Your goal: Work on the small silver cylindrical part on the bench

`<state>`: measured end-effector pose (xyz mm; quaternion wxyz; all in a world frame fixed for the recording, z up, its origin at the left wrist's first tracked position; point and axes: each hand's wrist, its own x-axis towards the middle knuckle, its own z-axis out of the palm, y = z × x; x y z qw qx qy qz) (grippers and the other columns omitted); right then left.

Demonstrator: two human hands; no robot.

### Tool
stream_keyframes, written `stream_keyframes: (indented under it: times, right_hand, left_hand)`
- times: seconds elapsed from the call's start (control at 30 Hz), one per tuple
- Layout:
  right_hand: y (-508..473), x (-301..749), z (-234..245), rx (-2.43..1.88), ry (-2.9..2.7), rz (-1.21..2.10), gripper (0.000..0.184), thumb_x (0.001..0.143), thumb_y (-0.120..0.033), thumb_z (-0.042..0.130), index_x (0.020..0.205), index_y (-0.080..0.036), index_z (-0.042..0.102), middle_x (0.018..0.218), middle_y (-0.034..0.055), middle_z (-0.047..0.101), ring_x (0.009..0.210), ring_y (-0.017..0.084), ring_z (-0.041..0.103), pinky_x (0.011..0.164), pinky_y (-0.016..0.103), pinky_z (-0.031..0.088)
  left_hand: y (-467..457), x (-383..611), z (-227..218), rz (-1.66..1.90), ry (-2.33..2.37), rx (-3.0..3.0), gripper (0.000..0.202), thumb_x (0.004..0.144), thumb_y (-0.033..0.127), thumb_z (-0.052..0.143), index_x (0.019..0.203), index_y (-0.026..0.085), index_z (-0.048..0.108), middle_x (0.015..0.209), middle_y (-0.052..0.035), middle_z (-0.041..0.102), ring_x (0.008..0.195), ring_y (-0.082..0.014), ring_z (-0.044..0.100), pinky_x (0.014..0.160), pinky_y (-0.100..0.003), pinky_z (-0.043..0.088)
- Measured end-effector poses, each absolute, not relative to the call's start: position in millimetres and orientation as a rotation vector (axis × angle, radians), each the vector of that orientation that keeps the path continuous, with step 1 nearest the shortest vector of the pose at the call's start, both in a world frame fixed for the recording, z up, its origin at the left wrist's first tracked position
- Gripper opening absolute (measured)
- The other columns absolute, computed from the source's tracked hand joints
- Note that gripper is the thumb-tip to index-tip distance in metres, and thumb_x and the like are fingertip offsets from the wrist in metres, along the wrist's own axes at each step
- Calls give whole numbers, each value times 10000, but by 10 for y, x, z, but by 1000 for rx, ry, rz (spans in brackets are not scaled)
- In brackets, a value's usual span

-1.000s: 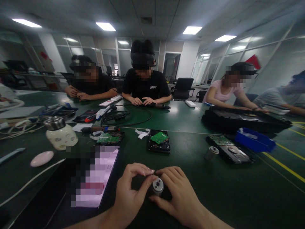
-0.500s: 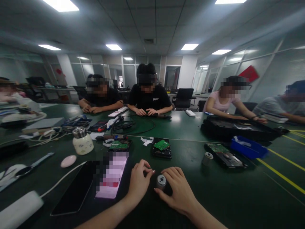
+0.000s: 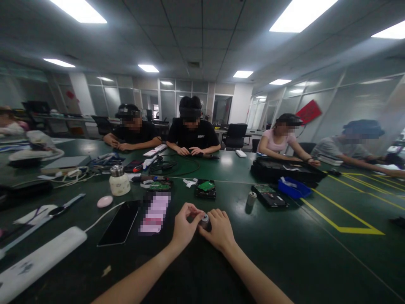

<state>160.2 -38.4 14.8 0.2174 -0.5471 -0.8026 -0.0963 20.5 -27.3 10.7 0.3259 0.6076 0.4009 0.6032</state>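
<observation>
A small metal cylinder (image 3: 205,219) with a pale top marked by dark holes stands on the green table between my hands. My right hand (image 3: 220,230) is curled round its right and near sides. My left hand (image 3: 186,223) is in a pinch, its fingertips at the cylinder's top left edge; whatever lies between them is too small to make out. Beyond my hands lies a hard drive (image 3: 202,193) with a green circuit board on it. A similar metal cylinder (image 3: 251,198) stands farther right, beside another opened drive (image 3: 272,197).
Left of my hands are a pixelated phone (image 3: 155,213), a dark tablet-like device (image 3: 120,223), a white power strip (image 3: 41,261) and a cream bottle (image 3: 119,185). A blue tray (image 3: 294,188) and black case (image 3: 284,169) sit to the right. People work across the table.
My left fingertips have moved right, from beside the cylinder onto its top edge. The right hand stays round the cylinder. The whole view has shifted, showing more of the table's right side.
</observation>
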Motion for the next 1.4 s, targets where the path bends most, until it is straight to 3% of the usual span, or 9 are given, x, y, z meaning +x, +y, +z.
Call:
stream_keyframes:
  times: [0.27, 0.47, 0.8, 1.1, 1.3, 1.4]
  right_hand:
    - [-404, 1610, 194, -1542, -2276, -244, 241, 827, -394, 538, 888, -176, 620, 849, 62, 624, 812, 223, 549, 737, 329, 328]
    - [-329, 1630, 241, -1535, -2354, -121, 240, 811, -405, 541, 800, -180, 622, 780, 44, 638, 770, 209, 569, 700, 307, 333]
    - [-254, 1638, 236, -1531, -2406, 74, 203, 828, -369, 528, 829, -198, 636, 774, 27, 688, 740, 196, 626, 684, 283, 341]
    - [-216, 1670, 194, -1495, -2411, 156, 245, 850, -425, 517, 857, -203, 619, 814, 36, 698, 712, 199, 637, 647, 284, 327]
    - [-220, 1655, 197, -1519, -2411, 175, 240, 847, -412, 515, 818, -198, 618, 776, 41, 700, 677, 204, 632, 643, 292, 323]
    - [-224, 1651, 215, -1531, -2415, 174, 243, 853, -416, 510, 845, -201, 624, 795, 42, 707, 691, 204, 641, 638, 286, 328]
  left_hand:
    - [-308, 224, 146, 1569, 1092, 1691, 132, 779, 238, 626, 717, 209, 513, 745, -11, 696, 766, -195, 691, 734, -304, 526]
    - [-316, 235, 129, 1570, 1151, 1717, 188, 795, 240, 622, 662, 215, 492, 745, -12, 703, 793, -198, 690, 735, -299, 515]
    - [-278, 240, 48, 1542, 1179, 1776, 177, 795, 231, 625, 656, 220, 515, 755, -18, 713, 803, -213, 696, 756, -326, 529]
    - [-316, 256, 81, 1464, 1114, 1796, 72, 812, 211, 573, 809, 228, 503, 830, -19, 723, 831, -197, 704, 756, -297, 547]
    - [-322, 247, 72, 1445, 1125, 1802, 139, 812, 206, 567, 925, 222, 488, 952, -46, 711, 899, -203, 681, 812, -331, 527]
    - [-316, 248, 60, 1472, 1177, 1811, 158, 796, 212, 588, 932, 211, 507, 918, -39, 675, 849, -190, 665, 778, -317, 525]
